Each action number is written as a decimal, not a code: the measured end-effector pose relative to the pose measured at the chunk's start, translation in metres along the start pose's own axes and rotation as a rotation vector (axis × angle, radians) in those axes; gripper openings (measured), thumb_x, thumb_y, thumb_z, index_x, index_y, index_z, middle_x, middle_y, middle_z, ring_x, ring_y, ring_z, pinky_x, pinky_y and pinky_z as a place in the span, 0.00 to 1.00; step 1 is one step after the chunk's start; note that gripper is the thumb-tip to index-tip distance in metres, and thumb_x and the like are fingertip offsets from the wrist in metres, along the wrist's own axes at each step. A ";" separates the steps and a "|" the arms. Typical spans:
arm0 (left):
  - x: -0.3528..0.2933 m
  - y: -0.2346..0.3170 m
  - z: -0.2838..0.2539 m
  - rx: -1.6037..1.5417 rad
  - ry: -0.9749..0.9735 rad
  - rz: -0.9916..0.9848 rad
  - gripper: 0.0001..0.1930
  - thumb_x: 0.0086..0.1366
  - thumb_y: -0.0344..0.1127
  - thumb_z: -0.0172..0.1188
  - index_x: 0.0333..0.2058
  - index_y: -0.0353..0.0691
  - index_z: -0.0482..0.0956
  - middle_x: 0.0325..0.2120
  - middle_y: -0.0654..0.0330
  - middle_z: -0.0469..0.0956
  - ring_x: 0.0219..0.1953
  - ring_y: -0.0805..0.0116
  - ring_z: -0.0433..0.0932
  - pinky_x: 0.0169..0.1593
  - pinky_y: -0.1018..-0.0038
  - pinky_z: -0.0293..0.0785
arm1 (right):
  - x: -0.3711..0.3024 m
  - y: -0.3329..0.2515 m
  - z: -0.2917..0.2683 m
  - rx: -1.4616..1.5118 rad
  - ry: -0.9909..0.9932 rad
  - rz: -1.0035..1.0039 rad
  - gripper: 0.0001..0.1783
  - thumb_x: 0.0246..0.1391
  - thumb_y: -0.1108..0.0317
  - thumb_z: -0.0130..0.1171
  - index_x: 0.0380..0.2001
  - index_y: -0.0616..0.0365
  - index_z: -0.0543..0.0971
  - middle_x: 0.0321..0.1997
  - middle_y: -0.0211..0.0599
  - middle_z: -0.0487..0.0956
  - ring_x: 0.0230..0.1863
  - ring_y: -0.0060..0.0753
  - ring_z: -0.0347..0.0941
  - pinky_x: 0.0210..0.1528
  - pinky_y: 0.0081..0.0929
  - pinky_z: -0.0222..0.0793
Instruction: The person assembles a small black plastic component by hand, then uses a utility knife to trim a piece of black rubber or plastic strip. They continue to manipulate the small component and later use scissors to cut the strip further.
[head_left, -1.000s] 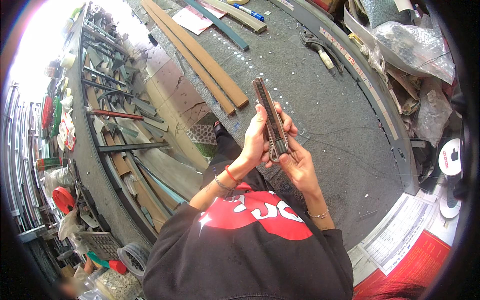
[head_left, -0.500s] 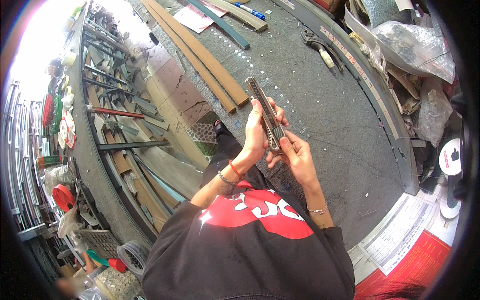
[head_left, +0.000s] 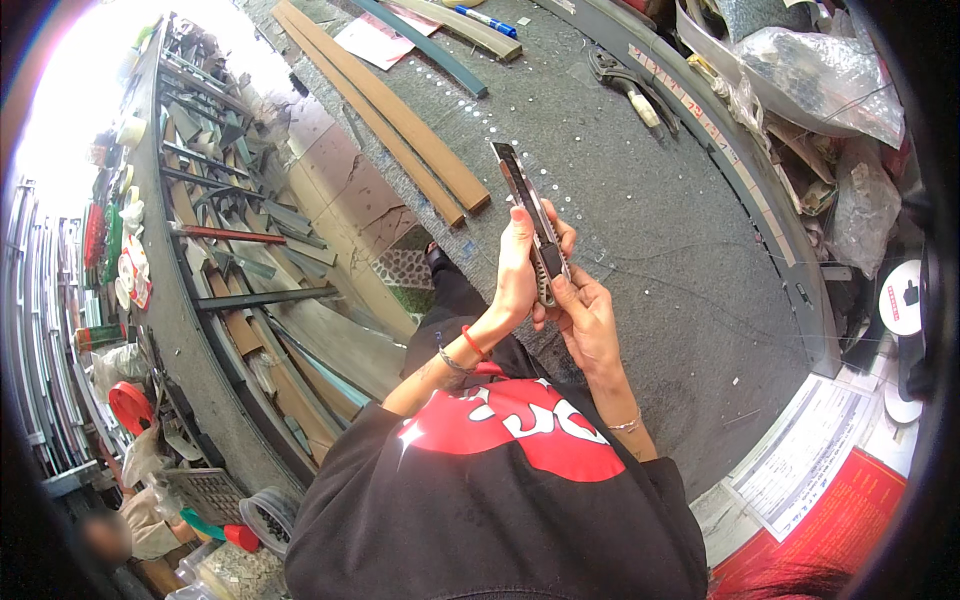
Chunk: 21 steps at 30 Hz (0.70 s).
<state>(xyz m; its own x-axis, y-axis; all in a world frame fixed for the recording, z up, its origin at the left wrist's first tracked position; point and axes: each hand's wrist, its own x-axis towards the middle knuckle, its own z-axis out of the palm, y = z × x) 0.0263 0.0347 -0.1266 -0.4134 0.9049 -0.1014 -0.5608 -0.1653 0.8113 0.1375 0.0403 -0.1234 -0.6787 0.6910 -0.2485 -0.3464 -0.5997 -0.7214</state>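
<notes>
2-handed grip: my left hand (head_left: 514,262) wraps the cutter (head_left: 539,222), my right hand (head_left: 592,328) pinches its near end; each best sits clear of its far end.

two brown strips (head_left: 437,150) | blue marker (head_left: 486,21) | pliers (head_left: 641,103) | red spool (head_left: 131,408)

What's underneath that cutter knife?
The left hand curls under the cutter knife, fingertips showing on its right, with the grey surface farther below. The cutter knife hides the middle of those fingers.
</notes>
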 end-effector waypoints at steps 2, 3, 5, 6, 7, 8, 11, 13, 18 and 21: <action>-0.001 -0.001 0.000 -0.020 -0.010 -0.038 0.27 0.66 0.62 0.33 0.38 0.40 0.62 0.23 0.60 0.69 0.20 0.78 0.66 0.21 0.83 0.64 | 0.000 0.000 -0.001 0.006 0.032 0.019 0.15 0.58 0.64 0.52 0.41 0.66 0.70 0.28 0.35 0.76 0.23 0.23 0.74 0.24 0.21 0.73; -0.002 -0.001 0.000 -0.034 -0.016 -0.043 0.27 0.66 0.61 0.33 0.38 0.40 0.62 0.24 0.60 0.69 0.20 0.77 0.66 0.22 0.83 0.64 | 0.001 0.000 -0.001 0.010 0.037 0.028 0.15 0.58 0.63 0.52 0.40 0.66 0.70 0.27 0.34 0.76 0.23 0.23 0.73 0.24 0.21 0.73; -0.002 -0.002 0.000 -0.007 -0.021 -0.042 0.27 0.66 0.61 0.33 0.37 0.40 0.63 0.24 0.61 0.68 0.21 0.78 0.65 0.23 0.82 0.64 | 0.002 0.001 0.000 0.013 0.050 0.029 0.15 0.58 0.62 0.52 0.39 0.65 0.70 0.27 0.34 0.75 0.22 0.23 0.73 0.22 0.20 0.73; -0.002 -0.003 0.000 0.005 -0.021 -0.038 0.26 0.66 0.61 0.33 0.37 0.40 0.63 0.24 0.61 0.68 0.22 0.78 0.65 0.24 0.82 0.64 | 0.002 0.001 0.000 0.023 0.048 0.031 0.14 0.58 0.62 0.52 0.38 0.64 0.70 0.26 0.34 0.75 0.21 0.23 0.73 0.22 0.20 0.73; 0.000 -0.003 -0.001 0.032 -0.027 -0.005 0.27 0.66 0.61 0.33 0.36 0.39 0.63 0.24 0.62 0.68 0.22 0.78 0.64 0.25 0.82 0.64 | 0.003 0.001 0.001 0.001 0.058 0.037 0.14 0.58 0.62 0.51 0.38 0.64 0.70 0.26 0.34 0.75 0.21 0.23 0.73 0.21 0.20 0.72; 0.003 -0.003 -0.001 0.058 -0.032 0.027 0.27 0.67 0.60 0.33 0.36 0.39 0.64 0.24 0.62 0.68 0.22 0.78 0.64 0.25 0.82 0.63 | 0.004 0.001 0.001 -0.014 0.061 0.044 0.14 0.59 0.61 0.51 0.37 0.64 0.70 0.26 0.34 0.75 0.21 0.23 0.73 0.20 0.20 0.72; 0.007 -0.001 -0.005 0.117 -0.036 0.052 0.27 0.67 0.60 0.32 0.34 0.39 0.65 0.24 0.63 0.67 0.22 0.79 0.62 0.25 0.82 0.62 | 0.004 -0.002 0.000 -0.152 0.026 0.052 0.14 0.60 0.61 0.48 0.36 0.64 0.70 0.25 0.34 0.74 0.20 0.22 0.72 0.19 0.19 0.71; 0.008 0.001 -0.008 0.143 -0.030 0.065 0.27 0.67 0.59 0.32 0.34 0.38 0.65 0.23 0.64 0.67 0.22 0.79 0.62 0.25 0.82 0.61 | 0.005 -0.003 -0.001 -0.249 -0.008 0.063 0.13 0.61 0.62 0.46 0.36 0.64 0.70 0.24 0.34 0.74 0.19 0.22 0.71 0.19 0.19 0.70; 0.009 0.009 -0.012 0.292 -0.023 0.147 0.30 0.65 0.63 0.32 0.33 0.37 0.65 0.21 0.63 0.66 0.21 0.78 0.63 0.24 0.82 0.62 | 0.003 0.000 0.003 -0.472 0.015 0.082 0.11 0.62 0.67 0.40 0.36 0.65 0.70 0.22 0.33 0.72 0.17 0.21 0.69 0.18 0.18 0.68; 0.010 0.017 -0.011 0.402 -0.053 0.256 0.31 0.65 0.64 0.31 0.33 0.36 0.65 0.21 0.63 0.66 0.21 0.78 0.62 0.23 0.82 0.58 | 0.005 0.001 0.008 -0.597 0.038 0.038 0.12 0.61 0.68 0.38 0.36 0.66 0.69 0.22 0.32 0.72 0.17 0.20 0.69 0.17 0.17 0.67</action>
<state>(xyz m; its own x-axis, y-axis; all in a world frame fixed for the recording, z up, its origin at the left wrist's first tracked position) 0.0042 0.0361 -0.1200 -0.4590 0.8754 0.1518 -0.1195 -0.2302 0.9658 0.1282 0.0396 -0.1205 -0.6558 0.6941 -0.2968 0.1092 -0.3018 -0.9471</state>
